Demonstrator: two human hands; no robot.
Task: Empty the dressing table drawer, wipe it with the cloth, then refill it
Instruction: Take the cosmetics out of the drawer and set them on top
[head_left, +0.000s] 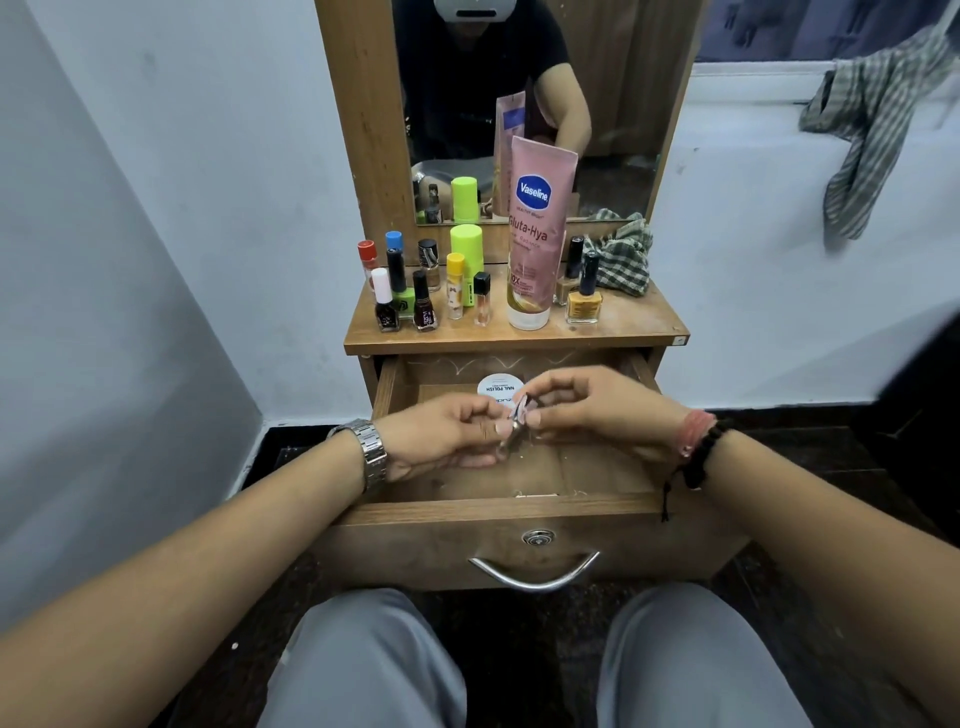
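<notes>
On the scuffed wooden table (639, 322), glossy nail-polish bottles (410, 296) stand in a cluster at left, a soft pink lotion tube (537, 234) stands upright at centre, and a crumpled green-checked cloth (621, 254) lies at right. Below, the open wooden drawer (514, 512) with a curved metal handle holds a round white nail-polish-remover tub (497, 387) at the back. Above the drawer, the left hand (441, 436) and right hand (597, 410) both pinch a small shiny metal item (517, 418), its type unclear.

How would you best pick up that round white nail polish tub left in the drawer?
Take the round white tub by its rim, reaching down from above: it lies flat at the back of the open drawer, lid up, with the walls blocking low approaches.
</notes>
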